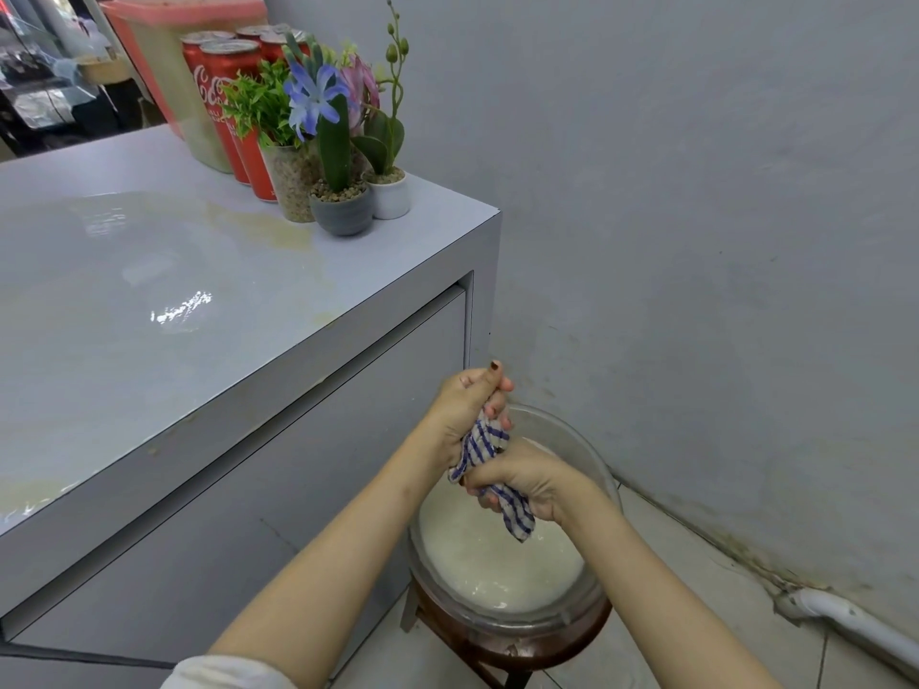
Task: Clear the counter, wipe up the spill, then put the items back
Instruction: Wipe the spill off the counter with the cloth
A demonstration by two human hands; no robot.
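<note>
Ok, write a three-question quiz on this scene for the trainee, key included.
1. True or false: only one hand grips the cloth.
2. The bowl stands on: A) floor B) stool C) shelf.
3. Fill in: the counter's top looks ____ (wet or dry).
Key: 1 false, left hand and right hand both grip it; 2 B; 3 wet.

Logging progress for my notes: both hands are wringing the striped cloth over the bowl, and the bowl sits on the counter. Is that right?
Not quite. The head view shows the bowl on a wooden stool beside the counter, not on it. The left hand and right hand are wringing the striped cloth over it.
</note>
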